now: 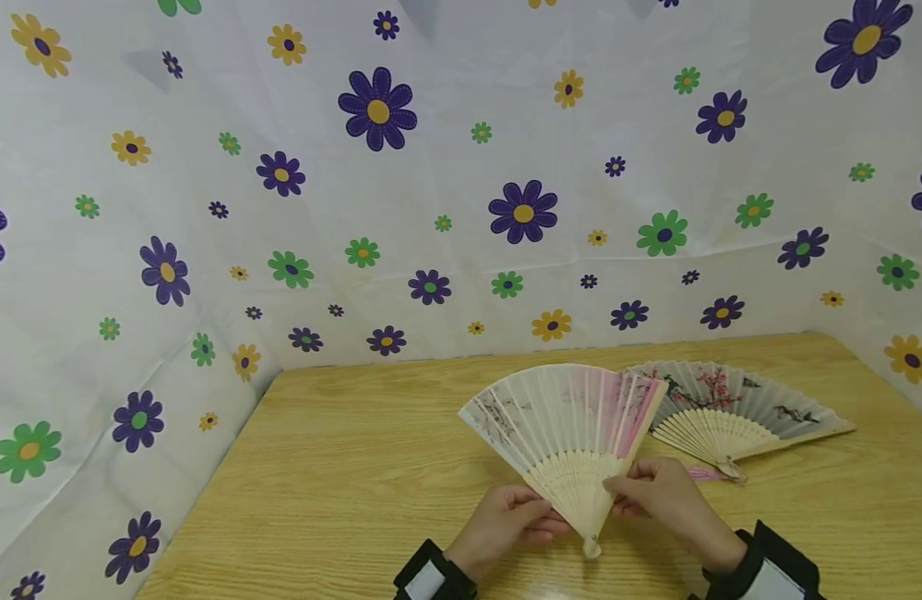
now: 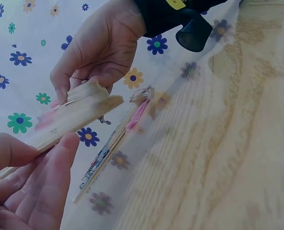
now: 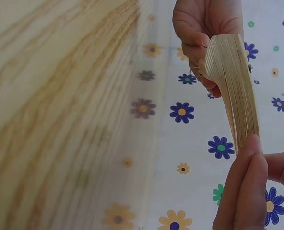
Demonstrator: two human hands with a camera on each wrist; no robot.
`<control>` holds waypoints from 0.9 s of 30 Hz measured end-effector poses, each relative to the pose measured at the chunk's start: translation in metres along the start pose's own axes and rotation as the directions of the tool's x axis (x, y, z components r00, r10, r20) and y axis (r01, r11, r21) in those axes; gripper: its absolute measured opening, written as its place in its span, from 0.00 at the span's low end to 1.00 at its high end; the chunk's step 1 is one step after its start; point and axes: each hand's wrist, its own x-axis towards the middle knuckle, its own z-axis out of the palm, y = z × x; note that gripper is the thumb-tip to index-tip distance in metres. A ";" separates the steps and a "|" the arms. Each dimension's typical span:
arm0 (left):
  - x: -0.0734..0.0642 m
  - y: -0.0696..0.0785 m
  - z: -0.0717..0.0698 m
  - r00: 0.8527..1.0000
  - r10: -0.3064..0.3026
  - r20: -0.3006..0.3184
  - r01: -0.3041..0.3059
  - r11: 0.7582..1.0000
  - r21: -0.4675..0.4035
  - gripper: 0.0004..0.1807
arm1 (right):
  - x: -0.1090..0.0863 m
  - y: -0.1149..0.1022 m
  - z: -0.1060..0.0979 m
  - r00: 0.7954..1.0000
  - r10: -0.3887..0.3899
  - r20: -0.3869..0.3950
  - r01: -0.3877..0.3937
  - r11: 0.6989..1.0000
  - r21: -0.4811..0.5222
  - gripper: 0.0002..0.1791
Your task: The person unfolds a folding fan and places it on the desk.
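A folding fan (image 1: 558, 417) with pale ribs and a white-to-pink leaf is spread above the table, pivot end toward me. At its left edge, my left hand (image 1: 506, 521) pinches the outer rib between thumb and fingers. The right hand (image 1: 667, 496) grips the opposite edge, thumb on the front of the ribs. From the left wrist view, the fan's ribs (image 2: 79, 112) appear edge-on between both hands. The right wrist view shows the stacked rib ends (image 3: 233, 81) close up, with right fingertips (image 3: 250, 163) against them.
Behind the right hand, a second spread fan (image 1: 716, 425) with a grey leaf and red blossoms lies on the wooden table (image 1: 341, 467). Its pink tassel (image 1: 704, 473) is partly hidden by that hand. A white flower-print cloth (image 1: 446, 175) encloses the back and sides.
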 end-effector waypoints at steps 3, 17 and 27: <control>0.001 -0.001 0.000 1.000 -0.001 -0.021 0.001 1.000 -0.001 0.13 | 0.000 0.001 -0.001 1.000 0.000 0.001 0.000 1.000 -0.001 0.09; 0.002 0.000 -0.004 0.997 -0.003 -0.082 0.000 0.999 -0.034 0.12 | 0.001 0.002 -0.006 0.999 -0.017 0.039 0.015 0.999 0.045 0.10; 0.002 -0.002 -0.007 0.996 0.027 -0.089 -0.032 0.998 -0.055 0.11 | 0.003 0.002 -0.008 0.998 -0.015 0.060 0.010 0.996 0.083 0.13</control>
